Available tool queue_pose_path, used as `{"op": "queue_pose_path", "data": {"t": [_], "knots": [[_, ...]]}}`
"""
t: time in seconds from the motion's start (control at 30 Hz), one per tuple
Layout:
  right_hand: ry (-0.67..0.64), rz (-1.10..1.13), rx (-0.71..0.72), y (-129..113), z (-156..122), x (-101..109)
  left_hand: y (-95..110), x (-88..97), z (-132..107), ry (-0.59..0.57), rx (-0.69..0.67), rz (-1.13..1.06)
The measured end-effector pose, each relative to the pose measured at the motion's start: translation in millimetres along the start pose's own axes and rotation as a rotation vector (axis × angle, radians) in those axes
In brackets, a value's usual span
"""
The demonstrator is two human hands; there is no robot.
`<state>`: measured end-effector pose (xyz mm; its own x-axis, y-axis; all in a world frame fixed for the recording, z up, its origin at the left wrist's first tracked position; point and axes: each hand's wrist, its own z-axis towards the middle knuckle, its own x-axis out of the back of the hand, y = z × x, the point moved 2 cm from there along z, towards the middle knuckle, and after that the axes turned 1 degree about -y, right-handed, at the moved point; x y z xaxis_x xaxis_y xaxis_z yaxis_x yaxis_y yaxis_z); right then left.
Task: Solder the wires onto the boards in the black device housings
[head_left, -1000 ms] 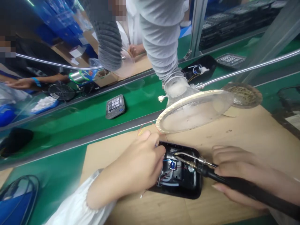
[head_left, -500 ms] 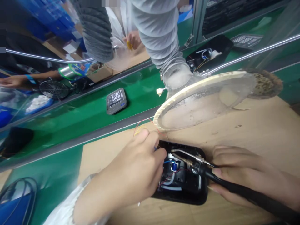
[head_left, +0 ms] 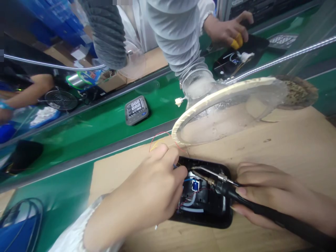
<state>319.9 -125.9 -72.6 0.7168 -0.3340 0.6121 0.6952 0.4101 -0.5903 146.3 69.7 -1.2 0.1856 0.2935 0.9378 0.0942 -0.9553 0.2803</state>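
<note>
The right hand holds a soldering iron over an open black casing, while the left hand pinches thin wires beside it.

A pale tan board tops the bench, an open black plastic housing lying on it at six o'clock; toward twelve, a green conveyor belt carries a grey rounded digital display unit and, nearer one o'clock, a second open black housing

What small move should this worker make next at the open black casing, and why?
Probably ease the soldering iron down toward the wires: the right hand holds it just over the open black casing, while the left hand sits at the casing's edge beside them.
</note>
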Motion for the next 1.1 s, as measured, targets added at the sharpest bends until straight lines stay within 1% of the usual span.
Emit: {"op": "queue_pose_path", "data": {"t": [0.27,0.47,0.73,0.9,1.1], "knots": [[-0.029,-0.014,0.001,1.3,-0.7,-2.2,1.0,0.9,0.3,-0.002,0.0,-0.013],[-0.015,-0.022,-0.008,1.7,-2.6,-2.5,0.5,1.0,-0.1,-0.005,-0.004,-0.016],[-0.078,0.055,-0.033,6.6,-6.7,-4.7,0.8,-0.2,0.5,-0.016,-0.004,-0.006],[-0.039,0.04,-0.024,6.0,-3.4,-4.1,0.2,0.4,-0.2,-0.016,-0.003,0.001],[-0.027,0.018,-0.021,6.2,-2.0,-4.2,0.7,1.1,-0.7,-0.019,0.007,0.011]]}}
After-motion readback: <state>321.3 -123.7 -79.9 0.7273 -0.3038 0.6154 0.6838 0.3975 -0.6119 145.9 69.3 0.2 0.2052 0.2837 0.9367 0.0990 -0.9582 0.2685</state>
